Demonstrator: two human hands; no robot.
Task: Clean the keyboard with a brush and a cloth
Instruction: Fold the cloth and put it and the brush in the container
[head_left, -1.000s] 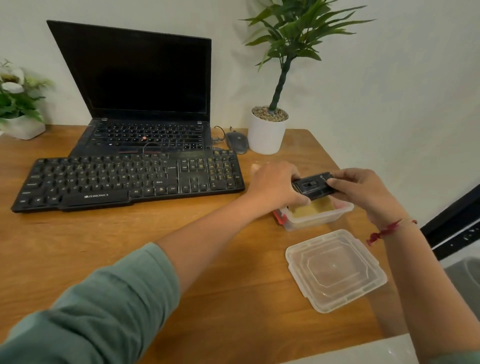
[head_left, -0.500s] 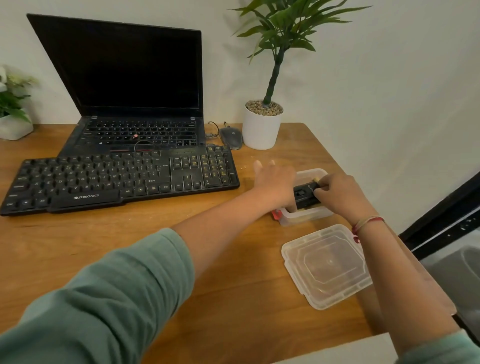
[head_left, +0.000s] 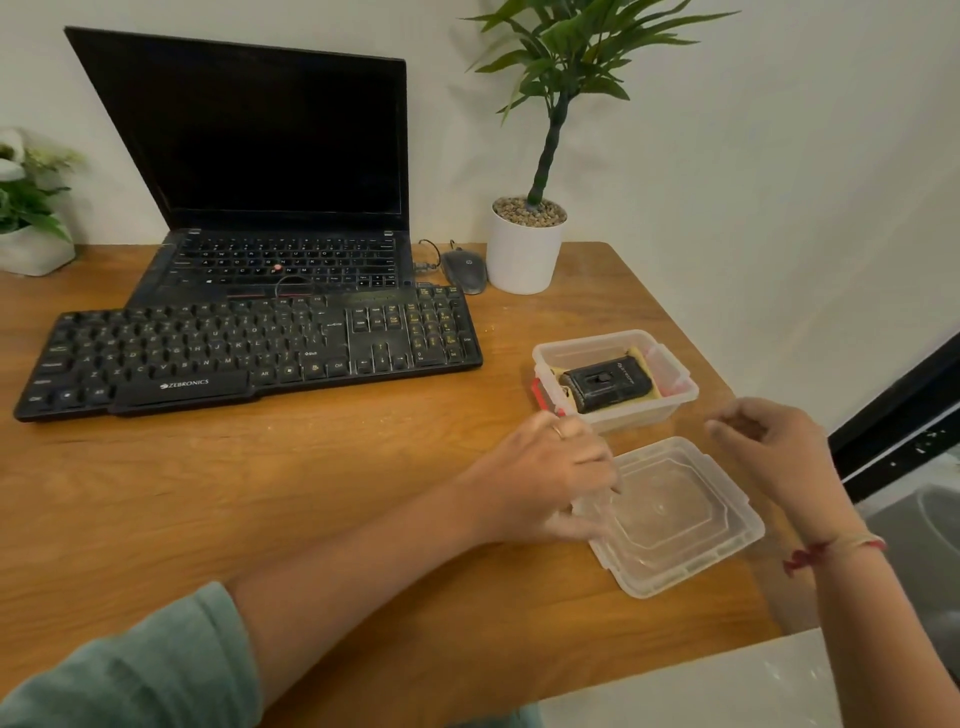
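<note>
Keyboard (head_left: 249, 353) lies at ten o'clock from my hands, long axis running nine to three across the desk (head_left: 260, 493), nearer my left grip (head_left: 550, 478). That grip rests half-curled on the lid (head_left: 675, 514), fingers touching its near-left rim. My right grip (head_left: 769, 447) hovers loosely open, holding nothing. At twelve o'clock the clear box (head_left: 613, 379) holds the black brush case (head_left: 605, 387) on a yellow cloth (head_left: 649, 395).
</note>
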